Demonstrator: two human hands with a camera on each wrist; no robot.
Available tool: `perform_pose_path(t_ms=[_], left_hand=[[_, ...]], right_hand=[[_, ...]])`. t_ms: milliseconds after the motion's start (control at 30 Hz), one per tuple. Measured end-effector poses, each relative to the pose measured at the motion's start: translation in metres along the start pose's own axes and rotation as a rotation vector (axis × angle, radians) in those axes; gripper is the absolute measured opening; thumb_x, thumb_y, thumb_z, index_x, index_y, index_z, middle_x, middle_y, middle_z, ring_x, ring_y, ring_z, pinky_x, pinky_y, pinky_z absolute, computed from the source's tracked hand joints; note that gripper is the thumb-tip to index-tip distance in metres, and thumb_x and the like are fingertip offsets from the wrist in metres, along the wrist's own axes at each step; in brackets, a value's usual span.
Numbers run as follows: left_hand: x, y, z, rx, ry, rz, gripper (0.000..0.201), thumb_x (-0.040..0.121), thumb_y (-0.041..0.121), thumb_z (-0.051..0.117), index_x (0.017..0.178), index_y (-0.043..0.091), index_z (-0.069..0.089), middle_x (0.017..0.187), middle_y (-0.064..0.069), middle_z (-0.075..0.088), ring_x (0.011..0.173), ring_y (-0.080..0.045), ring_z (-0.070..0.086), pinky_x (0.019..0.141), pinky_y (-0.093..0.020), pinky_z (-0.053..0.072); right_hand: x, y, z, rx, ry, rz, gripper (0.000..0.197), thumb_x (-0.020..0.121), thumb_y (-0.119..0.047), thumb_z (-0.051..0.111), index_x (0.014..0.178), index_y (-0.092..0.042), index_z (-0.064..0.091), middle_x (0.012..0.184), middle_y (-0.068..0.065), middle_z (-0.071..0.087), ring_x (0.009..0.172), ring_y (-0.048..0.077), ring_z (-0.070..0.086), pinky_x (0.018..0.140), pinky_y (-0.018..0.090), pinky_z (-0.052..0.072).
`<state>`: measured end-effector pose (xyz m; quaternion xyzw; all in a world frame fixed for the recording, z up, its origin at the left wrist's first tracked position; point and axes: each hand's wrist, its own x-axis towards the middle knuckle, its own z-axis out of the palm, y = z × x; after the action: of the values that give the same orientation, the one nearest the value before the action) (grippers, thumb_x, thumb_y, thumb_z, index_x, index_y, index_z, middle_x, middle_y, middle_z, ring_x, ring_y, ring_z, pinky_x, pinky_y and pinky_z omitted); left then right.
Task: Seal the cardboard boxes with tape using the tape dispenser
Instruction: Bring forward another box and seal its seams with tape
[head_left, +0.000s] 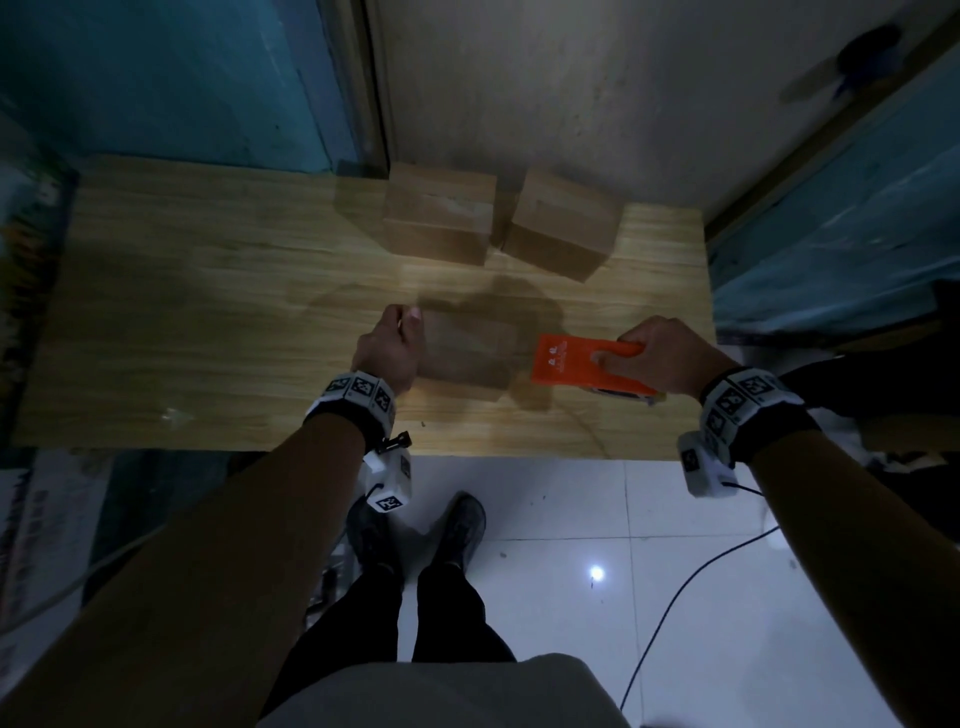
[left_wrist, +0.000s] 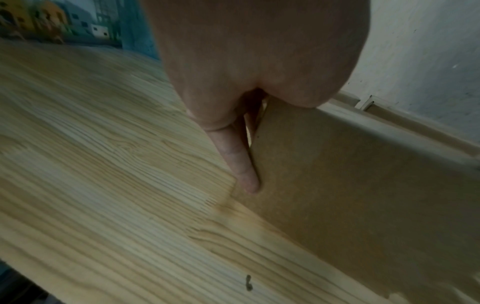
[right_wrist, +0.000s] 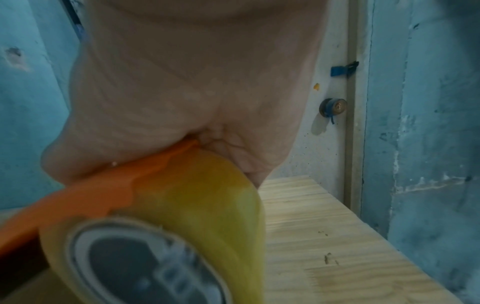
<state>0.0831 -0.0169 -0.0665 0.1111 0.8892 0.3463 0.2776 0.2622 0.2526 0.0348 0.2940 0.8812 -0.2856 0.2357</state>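
A blurred cardboard box (head_left: 467, 353) stands in the middle of the wooden table (head_left: 208, 312). My left hand (head_left: 392, 343) holds its left end, thumb over the top edge and fingers down the side. In the left wrist view one finger (left_wrist: 242, 164) lies straight against the box's side wall (left_wrist: 363, 195). My right hand (head_left: 665, 358) grips the handle of the orange tape dispenser (head_left: 571, 364), which hovers just right of the box. The right wrist view shows the dispenser's orange frame (right_wrist: 103, 185) and its yellowish tape roll (right_wrist: 194, 205) under my palm (right_wrist: 194, 82).
Two more cardboard boxes (head_left: 439, 218) (head_left: 563, 223) sit side by side at the table's back edge against a pale door. Blue walls flank the table. A black cable (head_left: 675, 597) runs over the white tiled floor by my feet.
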Motion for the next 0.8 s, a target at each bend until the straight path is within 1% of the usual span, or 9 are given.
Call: perform_pose_path(t_ms=[100,200,300,400,500,567,633,700,800], left_hand=[[-0.001,0.001,-0.001,-0.011,-0.006,-0.002,0.045,0.096,0.063,0.025,0.112,0.028,0.048,0.082,-0.008,0.061,0.074,-0.032,0.067,0.065,-0.049,0.060],[-0.001,0.001,-0.001,-0.005,-0.009,0.008,0.047,0.096,0.063,0.025,0.115,0.027,0.048,0.084,-0.010,0.061,0.076,-0.034,0.068,0.065,-0.050,0.060],[-0.001,0.000,0.000,-0.010,-0.003,0.012,0.049,0.094,0.066,0.024,0.114,0.028,0.047,0.089,-0.013,0.063,0.079,-0.035,0.067,0.066,-0.051,0.060],[-0.002,0.000,0.000,-0.007,0.003,0.019,0.049,0.093,0.067,0.023,0.111,0.028,0.047,0.086,-0.013,0.062,0.080,-0.036,0.067,0.068,-0.051,0.060],[-0.003,0.000,0.001,0.000,0.016,0.022,0.050,0.090,0.071,0.022,0.108,0.031,0.046,0.087,-0.013,0.062,0.080,-0.037,0.067,0.069,-0.051,0.059],[-0.002,0.000,0.001,0.008,0.017,0.018,0.048,0.091,0.070,0.023,0.107,0.032,0.046,0.087,-0.012,0.062,0.080,-0.037,0.067,0.069,-0.051,0.060],[-0.003,0.002,0.000,0.005,0.012,0.009,0.045,0.094,0.066,0.024,0.109,0.030,0.047,0.084,-0.010,0.060,0.077,-0.036,0.067,0.067,-0.051,0.060],[-0.003,0.004,-0.001,0.006,0.011,0.014,0.045,0.098,0.058,0.026,0.114,0.024,0.049,0.077,-0.005,0.058,0.068,-0.030,0.066,0.067,-0.048,0.060],[-0.004,0.005,-0.002,0.017,0.010,0.037,0.046,0.101,0.053,0.026,0.118,0.018,0.050,0.071,-0.003,0.058,0.061,-0.028,0.066,0.065,-0.045,0.060]], right_hand=[[0.002,-0.004,-0.003,-0.037,-0.034,-0.002,0.041,0.088,-0.050,0.066,0.070,-0.014,0.073,0.058,0.003,0.070,0.051,0.015,0.068,0.058,0.031,0.057],[0.005,-0.011,-0.005,-0.101,-0.044,0.012,0.039,0.084,-0.048,0.065,0.071,-0.012,0.074,0.059,0.003,0.070,0.052,0.015,0.067,0.061,0.034,0.059],[0.008,-0.015,-0.006,-0.173,0.001,0.009,0.050,0.080,-0.059,0.063,0.064,-0.012,0.072,0.055,0.002,0.068,0.057,0.019,0.069,0.061,0.033,0.057],[0.010,-0.015,-0.005,-0.200,0.017,-0.005,0.062,0.083,-0.070,0.059,0.063,-0.013,0.071,0.053,0.002,0.066,0.054,0.016,0.067,0.063,0.032,0.056],[0.012,-0.015,-0.002,-0.208,0.008,-0.010,0.065,0.082,-0.074,0.058,0.063,-0.013,0.072,0.054,0.003,0.067,0.056,0.017,0.067,0.069,0.037,0.059],[0.013,-0.014,-0.002,-0.205,0.013,-0.012,0.066,0.080,-0.075,0.059,0.061,-0.012,0.071,0.053,0.005,0.067,0.057,0.018,0.068,0.070,0.039,0.059],[0.014,-0.014,-0.001,-0.201,0.020,-0.018,0.066,0.080,-0.074,0.060,0.060,-0.012,0.070,0.052,0.005,0.066,0.055,0.019,0.068,0.070,0.040,0.060],[0.016,-0.014,-0.001,-0.209,0.017,-0.018,0.065,0.079,-0.074,0.060,0.059,-0.013,0.068,0.053,0.004,0.065,0.056,0.020,0.067,0.071,0.041,0.060],[0.019,-0.016,0.002,-0.242,0.017,-0.004,0.062,0.077,-0.077,0.059,0.060,-0.018,0.059,0.056,0.001,0.062,0.061,0.019,0.065,0.073,0.040,0.058]])
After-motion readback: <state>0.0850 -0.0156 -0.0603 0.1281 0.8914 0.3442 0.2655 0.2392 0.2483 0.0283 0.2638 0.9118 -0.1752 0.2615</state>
